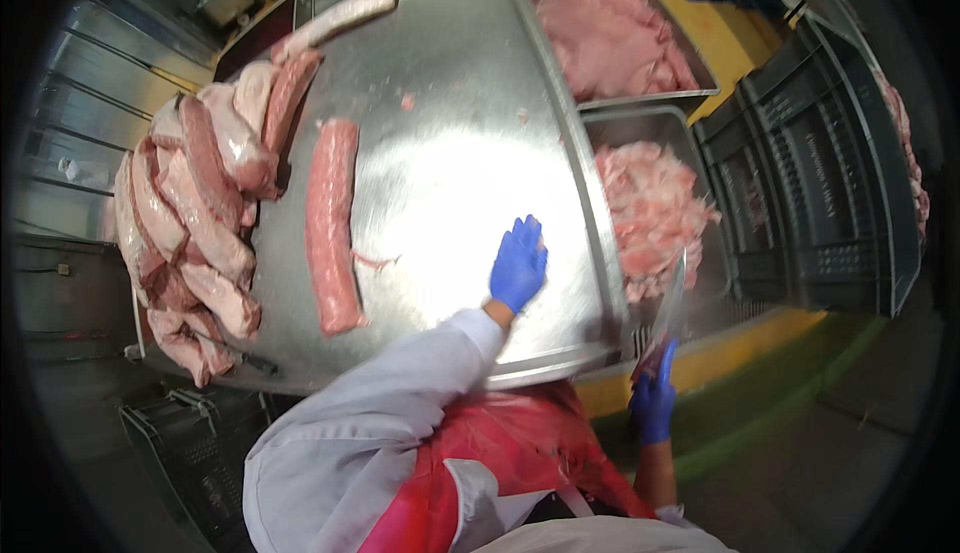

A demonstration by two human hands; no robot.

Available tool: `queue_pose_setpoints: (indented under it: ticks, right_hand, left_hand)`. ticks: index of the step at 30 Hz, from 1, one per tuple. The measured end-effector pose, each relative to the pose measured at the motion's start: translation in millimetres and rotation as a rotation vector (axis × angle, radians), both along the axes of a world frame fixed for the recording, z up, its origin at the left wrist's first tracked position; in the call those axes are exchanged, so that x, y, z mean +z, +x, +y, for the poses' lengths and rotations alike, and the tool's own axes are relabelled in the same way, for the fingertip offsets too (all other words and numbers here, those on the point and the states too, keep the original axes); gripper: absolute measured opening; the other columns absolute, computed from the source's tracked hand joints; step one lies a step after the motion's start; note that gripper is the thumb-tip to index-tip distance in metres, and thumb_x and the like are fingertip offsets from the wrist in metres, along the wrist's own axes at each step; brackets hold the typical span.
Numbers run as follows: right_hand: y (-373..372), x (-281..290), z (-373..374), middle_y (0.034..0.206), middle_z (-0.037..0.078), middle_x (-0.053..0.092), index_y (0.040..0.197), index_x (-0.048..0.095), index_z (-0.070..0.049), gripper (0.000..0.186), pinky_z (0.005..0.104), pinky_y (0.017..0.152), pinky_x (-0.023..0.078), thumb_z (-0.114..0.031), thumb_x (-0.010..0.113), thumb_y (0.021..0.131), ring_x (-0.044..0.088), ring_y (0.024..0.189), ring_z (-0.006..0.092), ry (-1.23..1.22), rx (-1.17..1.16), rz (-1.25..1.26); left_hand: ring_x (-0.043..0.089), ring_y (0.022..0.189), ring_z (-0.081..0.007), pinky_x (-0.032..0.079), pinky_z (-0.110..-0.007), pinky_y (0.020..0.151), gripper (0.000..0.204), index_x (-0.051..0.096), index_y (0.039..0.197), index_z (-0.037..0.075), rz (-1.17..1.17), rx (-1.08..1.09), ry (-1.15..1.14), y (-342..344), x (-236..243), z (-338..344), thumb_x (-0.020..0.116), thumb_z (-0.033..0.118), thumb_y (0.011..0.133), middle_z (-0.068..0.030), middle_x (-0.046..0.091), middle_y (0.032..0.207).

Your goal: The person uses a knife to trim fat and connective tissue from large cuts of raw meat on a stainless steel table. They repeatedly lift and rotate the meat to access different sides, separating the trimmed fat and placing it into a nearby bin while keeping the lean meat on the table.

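My left hand [518, 267], in a blue glove, is over the right part of the steel table [455, 83]. Its fingers stretch forward and lie close together; a small pale bit shows at their right edge, too small to name. Beyond the table's right edge, my right hand [653, 405], also gloved in blue, is closed round the handle of a knife [670, 308]. The blade points away from me, its tip near a tray of pale meat trimmings [655, 213]. Left of my left hand lies a long trimmed pork loin [333, 228], with a thin scrap [374, 261] beside it.
Several untrimmed meat pieces [205, 183] are heaped along the table's left side. A tray of flat pink meat [615, 38] stands at the far right. Black crates [805, 173] rise beyond the trimmings tray, and another crate [190, 453] sits low at the near left.
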State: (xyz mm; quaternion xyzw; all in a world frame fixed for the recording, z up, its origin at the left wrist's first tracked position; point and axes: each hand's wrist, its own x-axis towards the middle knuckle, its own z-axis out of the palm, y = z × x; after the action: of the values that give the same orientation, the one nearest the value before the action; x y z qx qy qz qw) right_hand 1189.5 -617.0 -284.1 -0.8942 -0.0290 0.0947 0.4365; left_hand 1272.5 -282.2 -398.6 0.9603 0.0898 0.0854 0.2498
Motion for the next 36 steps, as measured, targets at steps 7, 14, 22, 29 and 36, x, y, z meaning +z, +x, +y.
queue_pose_setpoints:
  ticks: [7, 14, 22, 29, 36]
  right_hand:
    - [34, 6, -34, 0.072, 0.006, 0.061, 0.163, 0.013, -0.021, 0.075, 0.0300, 0.047, 0.047, -0.005, 0.044, 0.096, 0.054, 0.053, 0.0128, 0.172, -0.168, 0.295]
    - [63, -6, -45, 0.075, 0.006, 0.062, 0.163, 0.013, -0.017, 0.076, 0.0281, 0.050, 0.046, -0.007, 0.046, 0.095, 0.053, 0.055, 0.0119, 0.312, -0.085, 0.126]
    - [70, -2, -37, 0.076, 0.004, 0.059, 0.163, 0.013, -0.019, 0.075, 0.0274, 0.051, 0.044, -0.007, 0.049, 0.097, 0.052, 0.058, 0.0103, 0.297, -0.010, 0.270]
    - [72, -12, 19, 0.112, 0.008, 0.060, 0.162, 0.017, -0.017, 0.075, 0.0246, 0.056, 0.042, 0.000, 0.048, 0.096, 0.045, 0.065, 0.0084, 0.214, 0.173, 0.087]
    - [61, -65, 65, 0.142, 0.012, 0.049, 0.162, 0.017, -0.012, 0.071, 0.0252, 0.068, 0.046, -0.005, 0.047, 0.097, 0.051, 0.080, 0.0131, 0.269, 0.357, 0.110]
  left_hand:
    - [0.026, 0.149, -0.0384, 0.019, -0.044, 0.123, 0.063, 0.033, 0.152, -0.004, -0.334, 0.213, -0.668, 169, 19, -157, 0.054, 0.027, 0.101, -0.0231, 0.031, 0.159]
    - [0.017, 0.153, -0.0360, 0.015, -0.044, 0.124, 0.099, 0.020, 0.158, 0.002, -0.316, 0.479, -0.067, 133, 43, 121, 0.077, 0.030, 0.082, -0.0184, 0.022, 0.164]
    - [0.062, 0.119, -0.0361, 0.054, -0.043, 0.093, 0.073, 0.062, 0.130, 0.011, 0.576, 1.032, 0.121, -106, 45, 383, 0.081, 0.047, 0.069, -0.0165, 0.062, 0.132]
    - [0.070, 0.079, -0.0264, 0.054, -0.041, 0.072, 0.051, 0.073, 0.100, -0.004, 0.423, 0.549, -0.389, -150, 74, 387, 0.075, 0.033, 0.065, -0.0214, 0.073, 0.090]
    - [0.063, 0.108, -0.0279, 0.047, -0.037, 0.097, 0.060, 0.058, 0.127, -0.002, 0.304, 0.329, -0.877, -215, 94, 356, 0.074, 0.023, 0.075, -0.0180, 0.065, 0.118]
